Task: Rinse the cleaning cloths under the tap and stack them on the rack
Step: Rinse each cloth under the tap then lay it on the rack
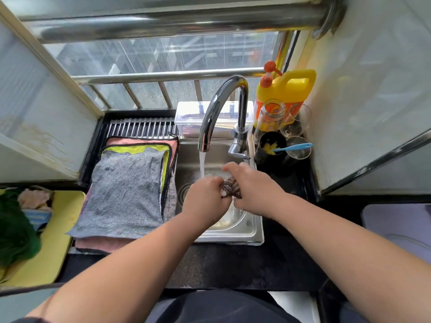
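1. Lit by grey daylight through a clear glass window [186,54].
2. Barred by a steel rail with upright rods [163,76].
3. Spanned overhead by a thick shiny metal pipe [163,22].
4. Flanked by a frosted sliding pane [30,94], left, and a glossy white wall [373,101], right.
5. Fronted by a black speckled stone bench [233,266].

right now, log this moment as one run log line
phase: rinsing | left hand and right hand: both gripping dark cloth over sink | tap: running | rack: grey cloth on top of stack

Cloths [123,190] on rack [140,128], left of sink [251,231]
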